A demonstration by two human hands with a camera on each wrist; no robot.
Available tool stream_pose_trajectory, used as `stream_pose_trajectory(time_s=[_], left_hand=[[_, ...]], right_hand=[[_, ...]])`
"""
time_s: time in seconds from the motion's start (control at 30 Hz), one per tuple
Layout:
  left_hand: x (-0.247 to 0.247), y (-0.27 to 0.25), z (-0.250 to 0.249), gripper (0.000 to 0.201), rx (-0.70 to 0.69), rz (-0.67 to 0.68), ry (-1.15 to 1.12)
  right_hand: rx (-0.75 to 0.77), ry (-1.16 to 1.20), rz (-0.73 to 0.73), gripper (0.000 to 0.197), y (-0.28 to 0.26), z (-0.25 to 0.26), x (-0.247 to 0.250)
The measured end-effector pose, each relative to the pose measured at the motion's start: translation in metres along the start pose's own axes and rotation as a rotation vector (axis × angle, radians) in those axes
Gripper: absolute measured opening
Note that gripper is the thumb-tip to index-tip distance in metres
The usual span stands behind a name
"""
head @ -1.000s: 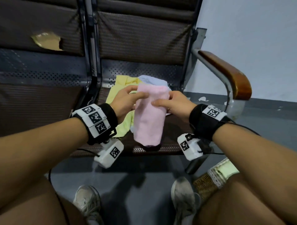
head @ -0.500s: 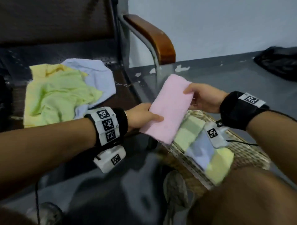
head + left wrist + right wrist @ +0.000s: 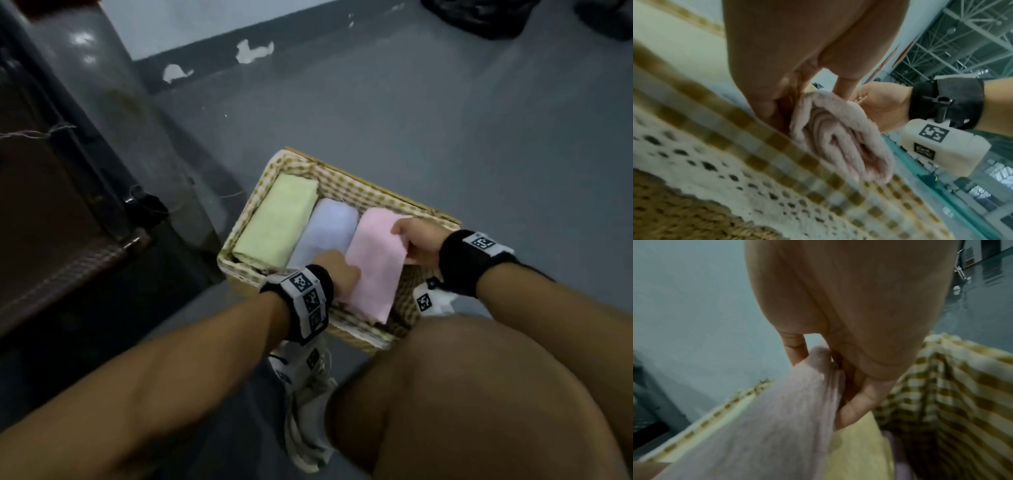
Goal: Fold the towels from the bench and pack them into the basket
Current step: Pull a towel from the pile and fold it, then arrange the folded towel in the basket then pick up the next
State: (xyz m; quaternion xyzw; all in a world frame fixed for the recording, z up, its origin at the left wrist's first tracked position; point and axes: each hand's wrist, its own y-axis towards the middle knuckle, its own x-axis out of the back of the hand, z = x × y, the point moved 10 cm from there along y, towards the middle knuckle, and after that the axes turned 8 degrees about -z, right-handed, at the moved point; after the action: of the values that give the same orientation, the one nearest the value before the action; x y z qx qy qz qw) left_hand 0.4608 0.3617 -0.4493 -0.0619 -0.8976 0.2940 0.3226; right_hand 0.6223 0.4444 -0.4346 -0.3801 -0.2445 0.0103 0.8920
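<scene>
As seen from the head view, the wicker basket (image 3: 342, 192) sat on the grey floor just beside the bench surface (image 3: 51, 219), its checked liner showing along the rim. Three folded towels lay side by side in it: green towel (image 3: 277, 222) at the far left, blue towel (image 3: 329, 233) in the middle, pink towel (image 3: 373, 260) next to it, its near end overhanging the front rim. Left hand (image 3: 337, 270) gripped the pink towel's near left edge; right hand (image 3: 416, 241) gripped its far right corner. Holding opposite ends probably kept the fold from opening while the towel was lowered into the free slot.

Left wrist view: the left hand's fingers (image 3: 764, 104) curled round the pink towel (image 3: 838, 139) at its layered end, which rested just over the liner edge. The right hand (image 3: 879, 105) was visible beyond, pinching the same towel.

Right wrist view: thumb and fingers (image 3: 857, 402) of the right hand pinched the stacked edges of the pink towel (image 3: 777, 418); yellow fabric lay beneath, against the checked liner (image 3: 951, 394). Judgement: placement nearly done, release pending.
</scene>
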Motion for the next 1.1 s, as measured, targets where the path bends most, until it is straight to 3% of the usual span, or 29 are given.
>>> stream_pose_trajectory(time_s=[0.07,0.17,0.23,0.37,0.43,0.57,0.7,0.8,0.93,1.1], left_hand=[[-0.007,0.009,0.003,0.039,0.021,-0.049,0.146],[-0.005,0.017,0.007,0.048,0.062,-0.098,0.211],[-0.004,0.018,0.008,0.048,0.069,-0.075,0.205],[0.014,0.013,0.004,0.035,0.045,-0.036,0.117],[0.032,0.006,0.001,0.034,0.028,-0.015,0.031],[0.101,-0.018,-0.003,0.025,-0.028,-0.091,-0.193],[0.194,-0.059,0.010,0.011,-0.109,-0.223,-0.282],[0.264,-0.100,0.042,0.014,-0.128,-0.345,-0.314],[0.338,-0.166,0.106,0.013,-0.101,-0.494,-0.269],[0.398,-0.244,0.209,0.011,0.035,-0.725,-0.187]], right_hand=[[-0.003,-0.009,-0.024,0.003,0.014,-0.014,-0.002],[0.015,-0.004,-0.063,0.036,0.029,-0.024,-0.009],[0.093,-0.113,-0.104,0.041,0.031,-0.017,-0.010],[0.333,-0.543,-0.161,0.044,0.015,0.026,-0.011],[0.453,-0.710,-0.162,0.036,-0.002,0.056,-0.019],[0.618,-0.781,-0.059,0.029,-0.052,0.118,-0.054],[0.784,-0.763,0.147,0.025,-0.124,0.178,-0.123],[0.913,-0.757,0.260,0.023,-0.186,0.216,-0.187],[1.057,-0.834,0.432,0.016,-0.268,0.243,-0.286],[1.137,-0.771,0.634,0.013,-0.356,0.249,-0.407]])
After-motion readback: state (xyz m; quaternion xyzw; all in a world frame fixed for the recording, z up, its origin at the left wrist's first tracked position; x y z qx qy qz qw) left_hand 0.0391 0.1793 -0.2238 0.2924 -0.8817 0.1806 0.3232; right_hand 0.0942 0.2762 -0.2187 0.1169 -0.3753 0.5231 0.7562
